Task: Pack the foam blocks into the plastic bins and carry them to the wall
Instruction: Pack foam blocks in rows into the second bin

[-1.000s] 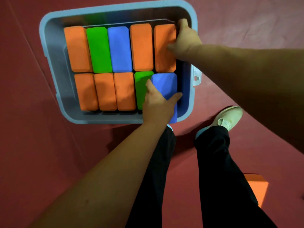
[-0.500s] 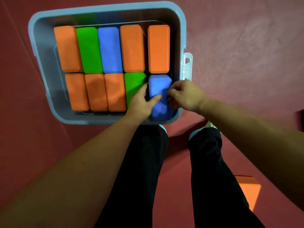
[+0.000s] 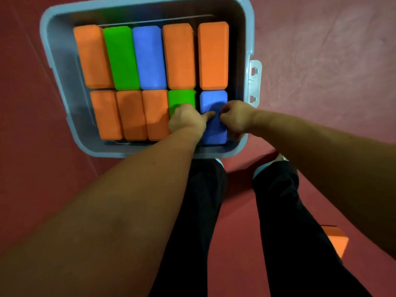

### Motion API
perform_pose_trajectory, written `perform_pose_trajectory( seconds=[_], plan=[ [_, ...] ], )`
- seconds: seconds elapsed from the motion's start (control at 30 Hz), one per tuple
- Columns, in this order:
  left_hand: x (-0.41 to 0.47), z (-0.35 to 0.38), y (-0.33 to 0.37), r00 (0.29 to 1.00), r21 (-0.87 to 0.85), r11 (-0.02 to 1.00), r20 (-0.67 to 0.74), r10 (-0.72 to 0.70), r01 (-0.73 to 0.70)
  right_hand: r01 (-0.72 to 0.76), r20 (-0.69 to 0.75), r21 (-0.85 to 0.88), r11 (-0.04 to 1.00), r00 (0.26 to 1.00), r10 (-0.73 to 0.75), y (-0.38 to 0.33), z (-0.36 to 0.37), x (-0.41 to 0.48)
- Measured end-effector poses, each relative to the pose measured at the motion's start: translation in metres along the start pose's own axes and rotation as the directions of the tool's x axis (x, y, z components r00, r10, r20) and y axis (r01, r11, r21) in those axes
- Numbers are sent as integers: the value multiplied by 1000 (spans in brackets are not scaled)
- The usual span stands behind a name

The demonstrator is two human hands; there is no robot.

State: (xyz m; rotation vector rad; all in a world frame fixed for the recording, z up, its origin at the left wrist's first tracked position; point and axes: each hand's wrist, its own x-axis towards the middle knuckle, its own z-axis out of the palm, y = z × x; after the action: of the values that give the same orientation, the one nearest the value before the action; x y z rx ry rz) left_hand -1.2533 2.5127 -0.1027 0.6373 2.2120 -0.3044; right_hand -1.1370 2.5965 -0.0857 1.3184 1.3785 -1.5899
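A light blue plastic bin (image 3: pixel 46 52) stands on the red floor, filled with two rows of upright foam blocks in orange, green and blue. The near row ends at the right with a blue block (image 3: pixel 214 135) in the bin's near right corner, next to a green block (image 3: pixel 182 98). My left hand (image 3: pixel 186 121) grips the blue block's left side, thumb across its top and fingers down in the gap beside the green block. My right hand (image 3: pixel 236 116) curls over the blue block's right edge, against the bin wall.
A white latch (image 3: pixel 255 82) sticks out from the bin's right rim. One loose orange block (image 3: pixel 336 241) lies on the floor at the lower right, behind my right leg. My legs and a shoe stand just before the bin's near wall.
My right hand left the far orange block and came down to the blue block's right edge. The blue block sits lower in its corner, and my left hand has stayed on it.
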Motion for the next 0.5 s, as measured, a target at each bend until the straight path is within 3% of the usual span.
perform_pose_trajectory(
  seconds=[0.2, 0.23, 0.3, 0.4, 0.5],
  plan=[
    [6, -33, 0, 984, 134, 975, 65, 169, -176, -106, 133, 5, 994, 986, 104, -9, -1, -27],
    [10, -42, -4, 983, 115, 976, 50, 178, -183, -100, 86, -13, 995, 991, 101, -8, -5, -29],
    [17, -65, -18, 986, 60, 984, -11, 168, -167, -58, -139, -61, 996, 989, 49, -8, -15, -32],
    [29, -100, -52, 970, 74, 991, -211, 122, -108, -68, -446, -118, 991, 895, 8, -1, -36, -38],
    [48, -137, -103, 952, 151, 988, -298, 69, -24, -152, -504, -60, 987, 858, 101, 3, -48, -38]
  ],
)
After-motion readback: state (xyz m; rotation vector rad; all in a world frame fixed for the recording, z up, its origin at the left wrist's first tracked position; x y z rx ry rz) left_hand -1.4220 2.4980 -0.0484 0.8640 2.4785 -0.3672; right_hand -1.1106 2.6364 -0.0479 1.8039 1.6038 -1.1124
